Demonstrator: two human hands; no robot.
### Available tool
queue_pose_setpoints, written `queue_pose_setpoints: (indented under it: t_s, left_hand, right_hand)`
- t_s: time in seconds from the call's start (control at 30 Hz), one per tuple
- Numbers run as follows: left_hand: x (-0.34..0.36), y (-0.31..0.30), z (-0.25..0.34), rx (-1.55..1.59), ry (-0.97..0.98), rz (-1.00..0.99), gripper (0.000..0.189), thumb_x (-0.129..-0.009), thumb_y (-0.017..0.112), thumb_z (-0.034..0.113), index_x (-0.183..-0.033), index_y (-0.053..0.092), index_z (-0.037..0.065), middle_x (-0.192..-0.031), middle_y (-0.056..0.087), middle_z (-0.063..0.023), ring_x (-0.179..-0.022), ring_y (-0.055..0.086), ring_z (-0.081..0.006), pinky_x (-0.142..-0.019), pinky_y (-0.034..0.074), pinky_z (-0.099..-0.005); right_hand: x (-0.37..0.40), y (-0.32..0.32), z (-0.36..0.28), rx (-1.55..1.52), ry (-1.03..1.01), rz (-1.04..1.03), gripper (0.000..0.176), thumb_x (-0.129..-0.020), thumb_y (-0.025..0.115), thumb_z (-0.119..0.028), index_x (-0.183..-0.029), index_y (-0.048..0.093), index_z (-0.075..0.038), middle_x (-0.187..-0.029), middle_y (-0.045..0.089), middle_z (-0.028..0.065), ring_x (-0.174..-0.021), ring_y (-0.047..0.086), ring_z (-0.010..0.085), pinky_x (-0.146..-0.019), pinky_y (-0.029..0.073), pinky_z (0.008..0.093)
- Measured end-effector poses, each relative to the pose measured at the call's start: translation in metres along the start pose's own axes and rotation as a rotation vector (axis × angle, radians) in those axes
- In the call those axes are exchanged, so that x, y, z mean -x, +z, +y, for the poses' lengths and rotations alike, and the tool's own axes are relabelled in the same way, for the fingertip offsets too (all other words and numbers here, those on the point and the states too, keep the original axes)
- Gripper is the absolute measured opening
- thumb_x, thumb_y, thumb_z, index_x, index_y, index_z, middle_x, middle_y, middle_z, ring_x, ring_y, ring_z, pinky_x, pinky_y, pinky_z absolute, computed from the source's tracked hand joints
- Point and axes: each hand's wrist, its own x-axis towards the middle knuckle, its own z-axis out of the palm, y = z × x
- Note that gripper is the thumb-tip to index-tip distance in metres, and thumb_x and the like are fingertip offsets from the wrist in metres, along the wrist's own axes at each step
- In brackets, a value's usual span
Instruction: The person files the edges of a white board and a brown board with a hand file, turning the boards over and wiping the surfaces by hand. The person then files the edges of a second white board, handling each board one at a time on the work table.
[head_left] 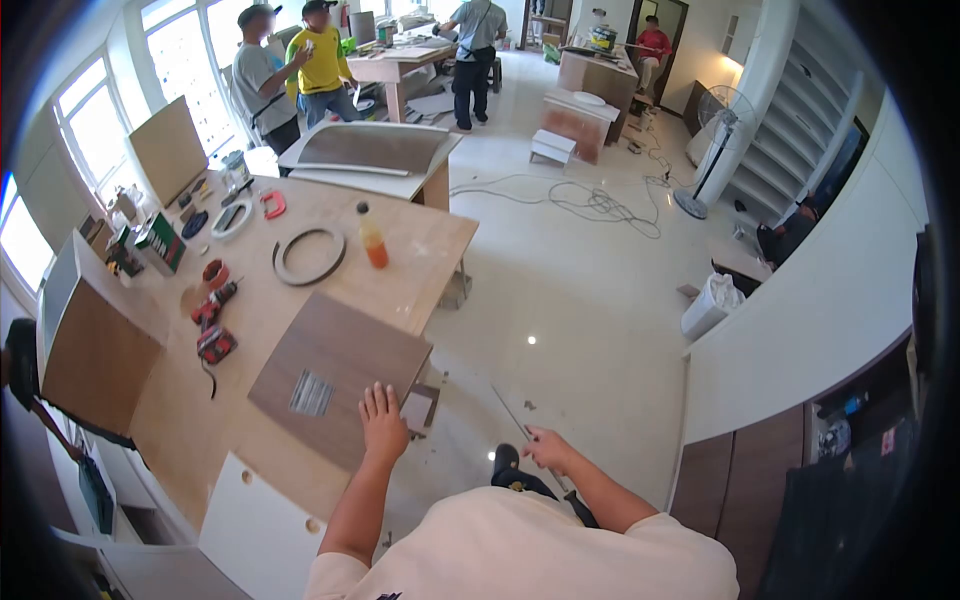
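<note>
My left hand [382,425] lies flat with fingers stretched out on the near right edge of a brown wood-grain panel [335,350]. The panel rests on the wooden worktable, its right corner reaching past the table edge, with a grey striped label [311,393] on its face. Held low over the floor, my right hand [548,450] is closed around a long thin tool with a black handle [581,509]. The tool's narrow shaft [508,407] points forward and left; its exact kind cannot be made out.
On the worktable [400,290] are a red cordless drill [214,325], a coil of edge banding [309,257], a bottle of orange liquid [372,238] and a red clamp [272,204]. A white panel with round holes [262,520] lies nearby. Several people stand farther back; cables [600,205] cross the floor.
</note>
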Motion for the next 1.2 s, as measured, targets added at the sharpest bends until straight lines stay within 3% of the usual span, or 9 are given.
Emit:
queue_pose_setpoints:
  t_s: [0.07,0.17,0.47,0.6,0.7,0.77,1.03,1.13,1.2]
  left_hand:
    - [-0.023,0.000,0.012,0.007,-0.037,-0.040,0.079,-0.086,0.063,0.021,-0.152,0.026,0.000,-0.159,0.022,-0.0251,-0.148,0.017,-0.0440,-0.119,0.012,-0.0568]
    - [-0.055,0.011,0.025,-0.029,-0.074,-0.031,0.075,-0.086,0.057,0.015,-0.152,0.026,-0.001,-0.159,0.020,-0.0255,-0.149,0.015,-0.0440,-0.119,0.010,-0.0578]
    - [-0.092,0.015,0.041,-0.052,-0.112,0.035,0.070,-0.085,0.049,0.008,-0.151,0.028,-0.002,-0.158,0.022,-0.0265,-0.147,0.017,-0.0462,-0.116,0.011,-0.0632]
    - [-0.095,-0.001,0.051,-0.094,-0.075,0.102,0.070,-0.083,0.051,0.006,-0.150,0.031,-0.001,-0.155,0.027,-0.0275,-0.144,0.023,-0.0482,-0.115,0.016,-0.0641]
    - [-0.099,0.022,0.045,-0.216,-0.077,0.117,0.067,-0.087,0.050,0.008,-0.150,0.030,-0.002,-0.154,0.030,-0.0268,-0.142,0.027,-0.0482,-0.114,0.020,-0.0640]
    - [-0.097,0.026,0.045,-0.226,-0.094,0.067,0.067,-0.089,0.050,0.009,-0.151,0.028,-0.002,-0.156,0.028,-0.0261,-0.144,0.025,-0.0479,-0.115,0.019,-0.0634]
    - [-0.083,0.020,0.054,-0.368,-0.094,-0.094,0.068,-0.093,0.053,0.016,-0.153,0.026,0.002,-0.158,0.024,-0.0253,-0.145,0.023,-0.0480,-0.116,0.017,-0.0614]
    - [-0.094,-0.033,0.075,-0.042,-0.144,-0.171,0.071,-0.093,0.062,0.025,-0.151,0.030,0.000,-0.157,0.026,-0.0251,-0.145,0.024,-0.0443,-0.117,0.019,-0.0559]
    - [-0.107,-0.021,0.046,0.108,-0.173,0.001,0.076,-0.090,0.067,0.036,-0.150,0.035,0.002,-0.152,0.034,-0.0271,-0.141,0.031,-0.0448,-0.115,0.023,-0.0576]
  right_hand:
    - [-0.012,-0.025,-0.005,0.056,0.013,-0.011,0.072,-0.083,0.062,-0.008,-0.150,0.037,-0.002,-0.103,0.068,0.0161,-0.080,0.062,0.0208,-0.063,0.050,0.0340]
    - [-0.047,-0.056,-0.001,0.053,-0.072,-0.026,0.076,-0.082,0.062,-0.003,-0.152,0.033,-0.003,-0.080,0.063,0.0087,-0.055,0.048,0.0124,-0.046,0.040,0.0288]
    - [-0.098,-0.085,-0.065,0.138,-0.181,-0.167,0.070,-0.084,0.062,-0.009,-0.150,0.041,-0.010,-0.076,0.060,0.0050,-0.056,0.049,0.0125,-0.050,0.042,0.0284]
    - [-0.159,-0.073,-0.025,0.518,-0.356,-0.094,0.064,-0.089,0.056,-0.012,-0.151,0.041,-0.018,-0.084,0.065,0.0016,-0.063,0.051,0.0113,-0.058,0.046,0.0306]
    - [-0.109,-0.063,-0.092,0.197,-0.199,-0.155,0.056,-0.099,0.054,-0.030,-0.150,0.041,-0.010,-0.086,0.065,0.0042,-0.072,0.055,0.0139,-0.068,0.048,0.0289]
    - [-0.095,-0.055,-0.120,0.030,-0.098,-0.166,0.054,-0.102,0.050,-0.034,-0.150,0.041,-0.011,-0.080,0.061,0.0008,-0.064,0.048,0.0110,-0.062,0.045,0.0253]
    - [-0.130,-0.036,-0.119,0.030,-0.192,-0.377,0.050,-0.105,0.044,-0.032,-0.151,0.041,-0.013,-0.079,0.057,-0.0010,-0.065,0.044,0.0081,-0.062,0.042,0.0229]
    - [-0.140,-0.028,-0.109,0.004,-0.220,-0.446,0.049,-0.105,0.044,-0.031,-0.150,0.041,-0.013,-0.079,0.056,-0.0019,-0.067,0.045,0.0077,-0.065,0.042,0.0228]
    - [-0.144,-0.025,-0.100,-0.018,-0.223,-0.471,0.049,-0.105,0.044,-0.032,-0.150,0.042,-0.013,-0.078,0.055,-0.0005,-0.071,0.047,0.0098,-0.070,0.044,0.0243]
